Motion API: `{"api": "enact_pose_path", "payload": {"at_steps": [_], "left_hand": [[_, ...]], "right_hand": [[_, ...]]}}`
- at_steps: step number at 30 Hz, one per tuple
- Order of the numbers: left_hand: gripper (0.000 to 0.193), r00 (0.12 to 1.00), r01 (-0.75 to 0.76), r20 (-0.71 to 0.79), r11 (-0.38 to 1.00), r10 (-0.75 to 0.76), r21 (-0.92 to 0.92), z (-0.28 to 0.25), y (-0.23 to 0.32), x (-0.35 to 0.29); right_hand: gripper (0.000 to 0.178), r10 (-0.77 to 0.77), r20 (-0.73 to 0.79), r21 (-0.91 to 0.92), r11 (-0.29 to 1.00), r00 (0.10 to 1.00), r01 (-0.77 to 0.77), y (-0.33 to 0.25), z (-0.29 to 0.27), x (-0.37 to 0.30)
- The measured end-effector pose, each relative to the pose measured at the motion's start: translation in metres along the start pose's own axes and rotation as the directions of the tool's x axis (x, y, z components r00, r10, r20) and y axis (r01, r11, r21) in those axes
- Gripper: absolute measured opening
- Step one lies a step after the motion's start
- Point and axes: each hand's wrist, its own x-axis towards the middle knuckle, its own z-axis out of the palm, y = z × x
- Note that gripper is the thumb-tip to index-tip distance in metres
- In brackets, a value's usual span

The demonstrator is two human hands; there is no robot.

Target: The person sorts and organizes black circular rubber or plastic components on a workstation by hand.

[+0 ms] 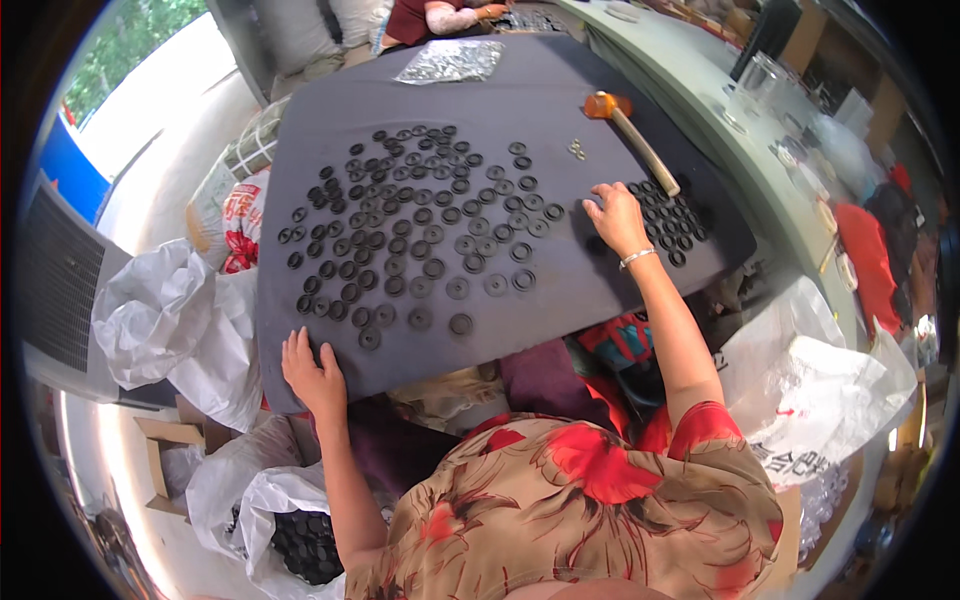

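Observation:
On the dark cloth-covered table (pixel 520 100) many black round rings with holes in the middle (pixel 420 216) lie spread out loosely. My left hand (pixel 315 372) rests flat at the table's near left edge, fingers stretched and holding nothing. Farther in on the right, my right hand (pixel 618 222) is low over the cloth with its fingers curled together; whatever they may hold is hidden. Just right of it, more black rings (pixel 678 225) are packed closely in rows. A hammer with an orange head and wooden handle (pixel 645 150) lies beyond them.
Several small metallic pieces (pixel 576 149) lie left of the hammer. A silvery plastic bag (pixel 452 61) is at the far edge, near another person's arm (pixel 452 17). A white sack of black pieces (pixel 300 545) stands at lower left. A cluttered pale green counter (pixel 690 100) runs along the right.

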Motion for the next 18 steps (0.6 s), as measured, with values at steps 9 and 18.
{"api": "enact_pose_path", "payload": {"at_steps": [9, 18], "left_hand": [[0.04, 0.998, 0.056, -0.02, 0.996, -0.055, 0.075, 0.001, 0.006, 0.0], [0.039, 0.993, 0.111, 0.013, 0.984, -0.114, 0.136, -0.007, 0.018, 0.007]], "right_hand": [[0.031, -0.03, 0.059, 0.011, 1.0, 0.998, 0.03, -0.029, 0.061, 0.126], [0.033, -0.059, 0.104, -0.012, 0.998, 0.993, 0.06, -0.039, 0.14, 0.27]]}}
